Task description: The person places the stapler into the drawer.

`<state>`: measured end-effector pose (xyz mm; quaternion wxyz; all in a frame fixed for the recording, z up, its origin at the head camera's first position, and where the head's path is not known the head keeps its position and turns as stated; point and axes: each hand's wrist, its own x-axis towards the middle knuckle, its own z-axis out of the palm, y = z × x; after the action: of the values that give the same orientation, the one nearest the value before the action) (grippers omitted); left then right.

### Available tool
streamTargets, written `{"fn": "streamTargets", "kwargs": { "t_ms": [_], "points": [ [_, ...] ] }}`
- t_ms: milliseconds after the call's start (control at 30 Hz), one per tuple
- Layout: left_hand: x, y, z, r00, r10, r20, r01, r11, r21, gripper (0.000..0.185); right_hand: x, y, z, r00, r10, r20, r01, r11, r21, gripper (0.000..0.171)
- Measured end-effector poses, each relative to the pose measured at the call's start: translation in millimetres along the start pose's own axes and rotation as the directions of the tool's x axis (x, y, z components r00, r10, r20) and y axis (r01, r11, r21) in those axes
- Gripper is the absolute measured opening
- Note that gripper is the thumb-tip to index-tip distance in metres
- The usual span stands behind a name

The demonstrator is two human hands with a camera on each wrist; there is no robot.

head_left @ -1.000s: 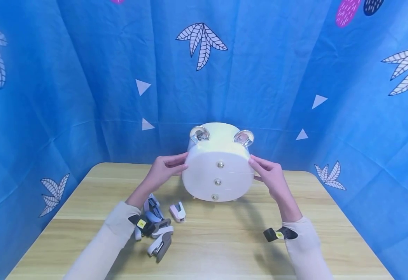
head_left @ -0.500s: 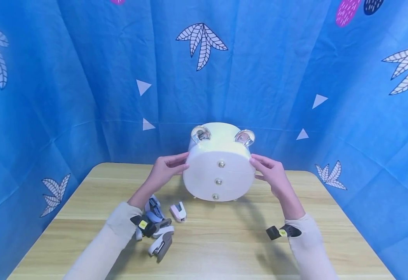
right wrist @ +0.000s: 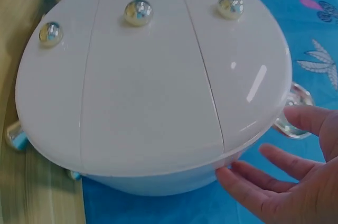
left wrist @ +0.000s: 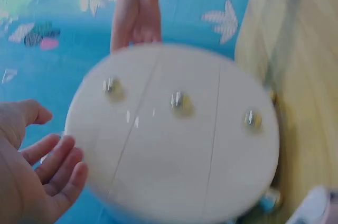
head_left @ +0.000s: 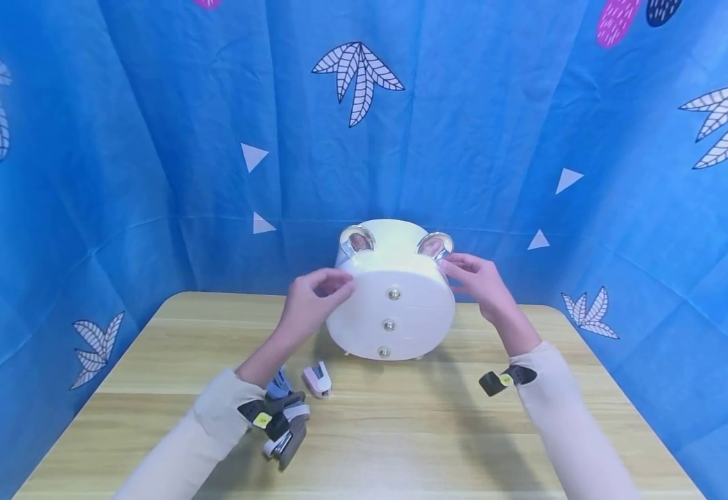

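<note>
Centre of the head view, on the wooden table (head_left: 526,444), sits the white oval drawer box (head_left: 391,305) with three metal knobs (head_left: 388,324) down its front and two clear ear-shaped handles (head_left: 435,244) on top. Left hand (head_left: 314,302) at upper-left edge of the box, fingers loosely bent, holding nothing that I can see; the wrist view shows the palm just beside the box, not clamped. Right hand (head_left: 472,278) up by the right ear handle, fingers relaxed and spread, fingertips touching or nearly touching the box rim. All three drawers look closed, none pulled yet. Pile of staplers (head_left: 285,423) lower left of frame, one small white stapler (head_left: 316,378) apart from it, all outside the box. Versus a second ago: both hands have lifted from the box's sides towards its top; box itself has not shifted.
</note>
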<state>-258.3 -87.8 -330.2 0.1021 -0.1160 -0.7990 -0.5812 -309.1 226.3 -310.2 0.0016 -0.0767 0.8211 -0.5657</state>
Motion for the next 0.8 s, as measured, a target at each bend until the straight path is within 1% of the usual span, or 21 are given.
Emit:
{"fn": "streamTargets", "kwargs": {
  "t_ms": [67,100,133,167,233,300,367,400,500,567,633,733,800],
  "points": [
    [-2.5,2.0,8.7,0.995,-0.063,0.072,0.068,0.995,-0.072,0.027,6,-2,-1,1.000,-0.001,0.003,0.001,1.000,0.006,0.058],
    [-3.4,2.0,12.9,0.988,-0.100,0.119,0.113,0.987,-0.113,0.028,8,-2,-1,1.000,-0.001,0.002,0.001,1.000,0.006,0.056],
    [-3.9,1.1,16.8,0.976,-0.133,0.170,0.159,0.975,-0.153,0.029,11,-3,-1,1.000,-0.002,-0.001,0.002,1.000,0.006,0.054],
    [-3.5,-0.9,20.7,0.962,-0.162,0.222,0.205,0.961,-0.185,0.031,13,-3,-2,1.000,-0.004,-0.006,0.004,1.000,0.003,0.052],
    [-1.2,-6.5,28.3,0.924,-0.210,0.319,0.296,0.921,-0.253,0.035,16,-3,-2,1.000,-0.015,-0.015,0.015,1.000,0.003,0.048],
    [1.9,-11.6,35.4,0.889,-0.238,0.390,0.370,0.876,-0.309,0.038,18,-3,-3,0.999,-0.031,-0.022,0.031,1.000,-0.001,0.044],
    [5.5,-16.7,42.7,0.864,-0.243,0.442,0.421,0.831,-0.365,0.041,20,-2,-3,0.998,-0.047,-0.030,0.047,0.999,0.001,0.042],
    [6.7,-18.3,46.2,0.856,-0.241,0.458,0.439,0.808,-0.394,0.042,20,-2,-3,0.998,-0.051,-0.033,0.051,0.999,0.000,0.041],
    [9.4,-21.3,56.0,0.837,-0.224,0.499,0.477,0.745,-0.466,0.046,20,-2,-3,0.998,-0.048,-0.045,0.047,0.999,-0.005,0.038],
    [11.2,-22.0,62.0,0.827,-0.218,0.518,0.503,0.698,-0.509,0.048,19,-4,-4,0.998,-0.037,-0.045,0.036,0.999,-0.012,0.037],
    [12.8,-21.4,67.2,0.824,-0.208,0.527,0.516,0.663,-0.543,0.050,19,-6,-4,0.999,-0.026,-0.039,0.025,0.999,-0.030,0.037],
    [14.9,-19.7,72.9,0.826,-0.209,0.523,0.525,0.622,-0.581,0.050,18,-9,-6,0.999,-0.017,-0.028,0.016,0.999,-0.043,0.037],
    [15.7,-18.2,74.9,0.831,-0.217,0.513,0.525,0.614,-0.589,0.050,19,-11,-7,1.000,-0.014,-0.022,0.013,0.999,-0.040,0.036]
  ]
}}
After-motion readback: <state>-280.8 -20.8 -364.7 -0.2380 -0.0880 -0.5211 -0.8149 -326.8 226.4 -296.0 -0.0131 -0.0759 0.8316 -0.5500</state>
